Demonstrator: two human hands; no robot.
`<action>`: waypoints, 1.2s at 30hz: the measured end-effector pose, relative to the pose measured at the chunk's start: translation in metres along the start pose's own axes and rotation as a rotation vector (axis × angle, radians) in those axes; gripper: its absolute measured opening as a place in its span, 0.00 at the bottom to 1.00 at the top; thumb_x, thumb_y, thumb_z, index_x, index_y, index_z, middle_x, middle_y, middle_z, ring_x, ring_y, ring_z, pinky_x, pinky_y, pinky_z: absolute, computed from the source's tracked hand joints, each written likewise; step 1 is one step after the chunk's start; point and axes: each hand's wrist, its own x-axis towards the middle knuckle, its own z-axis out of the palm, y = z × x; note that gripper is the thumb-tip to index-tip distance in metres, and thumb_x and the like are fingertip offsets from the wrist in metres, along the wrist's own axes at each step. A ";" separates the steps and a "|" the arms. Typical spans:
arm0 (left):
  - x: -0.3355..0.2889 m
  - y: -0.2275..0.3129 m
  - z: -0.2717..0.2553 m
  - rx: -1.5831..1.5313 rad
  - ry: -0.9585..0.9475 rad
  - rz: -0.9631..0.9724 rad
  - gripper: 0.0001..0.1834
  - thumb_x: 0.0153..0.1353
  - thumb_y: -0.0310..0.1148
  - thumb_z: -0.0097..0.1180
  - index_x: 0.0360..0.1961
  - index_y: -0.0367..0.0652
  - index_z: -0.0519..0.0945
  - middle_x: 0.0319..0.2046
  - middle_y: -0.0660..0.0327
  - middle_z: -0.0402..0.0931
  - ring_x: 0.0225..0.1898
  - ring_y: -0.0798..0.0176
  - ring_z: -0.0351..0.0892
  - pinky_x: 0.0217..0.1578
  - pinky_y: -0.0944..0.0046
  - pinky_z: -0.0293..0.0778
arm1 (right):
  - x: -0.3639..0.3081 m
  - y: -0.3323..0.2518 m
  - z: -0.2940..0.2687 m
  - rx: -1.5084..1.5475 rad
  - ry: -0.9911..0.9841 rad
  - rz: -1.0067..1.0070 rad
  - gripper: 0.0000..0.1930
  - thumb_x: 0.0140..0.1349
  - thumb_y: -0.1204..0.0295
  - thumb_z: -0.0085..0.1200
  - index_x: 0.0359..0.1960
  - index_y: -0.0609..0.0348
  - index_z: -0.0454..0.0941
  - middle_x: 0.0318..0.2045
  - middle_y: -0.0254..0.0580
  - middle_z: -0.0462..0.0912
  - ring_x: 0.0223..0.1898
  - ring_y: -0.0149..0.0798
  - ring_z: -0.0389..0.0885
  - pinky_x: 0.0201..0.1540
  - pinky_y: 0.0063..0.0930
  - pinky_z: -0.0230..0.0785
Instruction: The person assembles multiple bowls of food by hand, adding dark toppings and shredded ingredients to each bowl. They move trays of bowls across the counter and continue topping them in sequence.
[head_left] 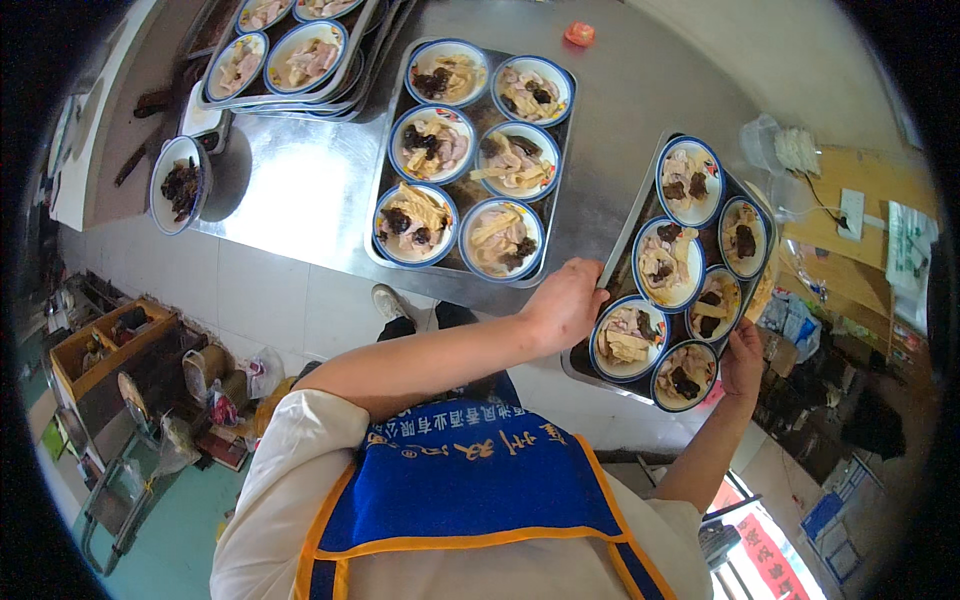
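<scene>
My left hand (565,305) grips the left rim of a metal tray (622,240) at the right side of the steel table. The right hand (742,362) holds the tray's right edge near its front corner, its fingertips partly hidden. The tray is tilted, and its near end reaches past the table edge. On it stand several blue-rimmed bowls (668,262) with pale meat slices, yellowish strips and dark pieces that look like wood ear fungus. A second metal tray (553,235) with similar filled bowls (415,225) lies on the table, left of my left hand.
Stacked trays (330,100) with bowls stand at the far left. A bowl of dark pieces (180,190) is at the table's left edge beside a small scale (205,120). A red piece of food (579,34) lies at the back. Shelving with a socket (851,212) stands right.
</scene>
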 end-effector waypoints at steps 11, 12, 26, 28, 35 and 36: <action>-0.003 -0.021 -0.025 0.153 0.120 0.062 0.14 0.63 0.30 0.58 0.46 0.32 0.76 0.41 0.39 0.77 0.45 0.35 0.76 0.46 0.46 0.73 | 0.023 0.039 0.039 0.069 -0.072 0.022 0.20 0.65 0.78 0.53 0.59 0.66 0.72 0.54 0.46 0.81 0.53 0.40 0.80 0.57 0.35 0.72; -0.004 -0.025 -0.034 0.180 0.128 0.042 0.14 0.63 0.30 0.58 0.46 0.32 0.76 0.41 0.39 0.77 0.44 0.35 0.76 0.46 0.46 0.73 | 0.030 0.043 0.048 0.007 -0.082 -0.012 0.20 0.65 0.78 0.52 0.59 0.67 0.72 0.54 0.46 0.80 0.54 0.40 0.79 0.59 0.34 0.71; -0.014 -0.126 -0.195 0.232 0.602 -0.252 0.17 0.68 0.31 0.51 0.53 0.32 0.77 0.49 0.39 0.78 0.54 0.41 0.77 0.56 0.52 0.71 | 0.130 0.060 0.283 -0.065 -0.349 0.016 0.09 0.68 0.76 0.52 0.49 0.55 0.77 0.36 0.27 0.81 0.35 0.24 0.75 0.36 0.23 0.67; -0.015 -0.140 -0.204 0.242 0.594 -0.283 0.17 0.68 0.31 0.51 0.53 0.31 0.76 0.51 0.39 0.77 0.55 0.40 0.76 0.57 0.52 0.71 | 0.137 0.060 0.297 -0.079 -0.374 0.022 0.09 0.69 0.76 0.52 0.48 0.55 0.76 0.36 0.27 0.81 0.34 0.23 0.74 0.36 0.23 0.66; -0.010 -0.153 -0.205 0.360 0.668 -0.232 0.21 0.73 0.40 0.50 0.55 0.31 0.74 0.43 0.46 0.80 0.46 0.54 0.79 0.52 0.60 0.74 | 0.140 0.066 0.305 -0.096 -0.248 -0.007 0.19 0.72 0.66 0.53 0.60 0.60 0.72 0.50 0.40 0.81 0.48 0.33 0.77 0.51 0.27 0.70; -0.010 -0.150 -0.203 0.046 0.633 -0.329 0.23 0.74 0.44 0.49 0.53 0.31 0.75 0.40 0.49 0.80 0.44 0.57 0.78 0.49 0.60 0.74 | 0.140 0.069 0.312 0.100 -0.243 0.073 0.22 0.72 0.63 0.53 0.62 0.61 0.70 0.54 0.43 0.79 0.53 0.35 0.76 0.55 0.29 0.69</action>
